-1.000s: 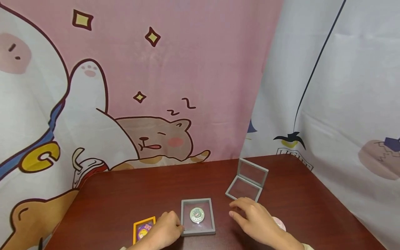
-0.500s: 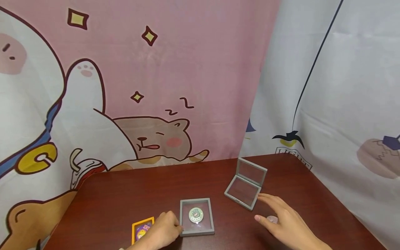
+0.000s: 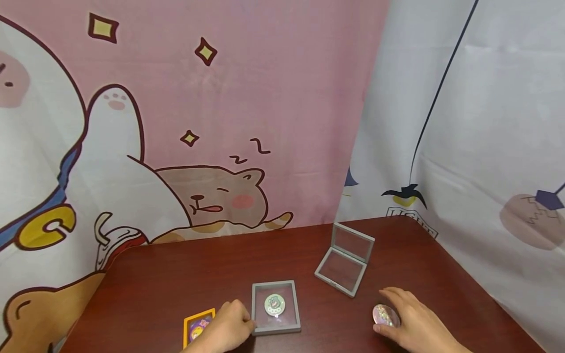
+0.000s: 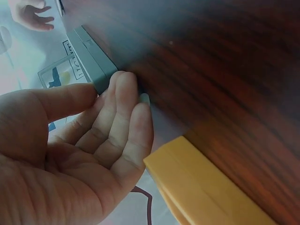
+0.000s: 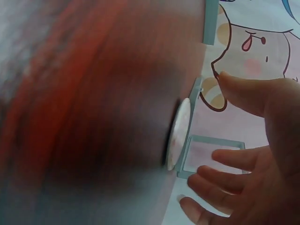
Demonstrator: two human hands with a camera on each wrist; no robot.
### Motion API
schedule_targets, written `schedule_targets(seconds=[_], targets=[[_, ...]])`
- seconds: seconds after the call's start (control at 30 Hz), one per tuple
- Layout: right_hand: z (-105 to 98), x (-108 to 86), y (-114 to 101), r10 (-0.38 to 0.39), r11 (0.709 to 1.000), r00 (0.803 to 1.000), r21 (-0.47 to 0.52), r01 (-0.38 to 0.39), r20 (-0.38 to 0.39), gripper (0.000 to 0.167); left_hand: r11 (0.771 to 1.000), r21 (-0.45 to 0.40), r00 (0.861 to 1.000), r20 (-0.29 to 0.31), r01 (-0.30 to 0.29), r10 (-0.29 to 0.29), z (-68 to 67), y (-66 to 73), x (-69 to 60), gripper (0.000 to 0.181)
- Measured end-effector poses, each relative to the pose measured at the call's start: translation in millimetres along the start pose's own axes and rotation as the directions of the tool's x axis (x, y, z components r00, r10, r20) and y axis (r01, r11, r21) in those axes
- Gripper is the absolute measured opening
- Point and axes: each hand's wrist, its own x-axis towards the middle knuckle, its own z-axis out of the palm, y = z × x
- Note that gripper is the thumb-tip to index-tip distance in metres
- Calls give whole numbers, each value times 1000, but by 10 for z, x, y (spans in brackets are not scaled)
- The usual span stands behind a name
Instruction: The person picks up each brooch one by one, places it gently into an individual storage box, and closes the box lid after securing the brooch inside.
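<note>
In the head view, my left hand (image 3: 228, 326) pinches the lower left edge of a closed grey display case (image 3: 276, 283) between thumb and fingers. The left wrist view shows the thumb and fingertips at the case's corner (image 4: 96, 63). Inside the clear case sits a round pale green badge (image 3: 274, 305) with a cartoon figure. My right hand (image 3: 417, 323) is beside a round pinkish, shiny badge (image 3: 385, 315), thumb and fingers spread around it. In the right wrist view this badge (image 5: 179, 136) lies on the table and the fingers are apart from it.
Behind, a second grey case (image 3: 323, 279) stands with its clear lid raised. An orange-framed case (image 3: 186, 333) with a purple and yellow badge lies left, partly behind my left forearm. Dark red table (image 3: 198, 269) meets a printed cloth backdrop (image 3: 287, 98).
My right hand has moved right, away from the opened case, and come down around the pinkish badge. My left hand stays at the closed case. The head view has shifted slightly.
</note>
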Motion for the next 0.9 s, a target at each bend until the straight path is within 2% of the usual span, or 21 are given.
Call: schedule_targets(seconds=[0.1, 0.23, 0.4, 0.53, 0.73, 0.9], targets=[[30, -2, 42, 23, 1000, 999, -11, -22, 28, 81, 1000, -6, 1000, 15, 9, -9, -14, 37, -2, 45], [68, -21, 68, 17, 999, 1000, -40, -17, -1, 76, 1000, -9, 999, 28, 17, -16, -41, 61, 8, 45], [82, -23, 86, 17, 998, 1000, -60, -16, 20, 66, 997, 32, 998, 26, 63, -64, -133, 162, 37, 50], [81, -19, 94, 28, 997, 998, -75, -24, 51, 60, 994, 74, 996, -27, 81, -80, -201, 299, 105, 45], [66, -11, 91, 25, 996, 997, -86, -19, 69, 56, 994, 107, 990, -137, 36, -21, -222, 490, 292, 10], [64, 13, 88, 30, 997, 995, -80, -23, 93, 54, 991, 133, 981, -193, 12, 14, -140, 596, 459, 25]])
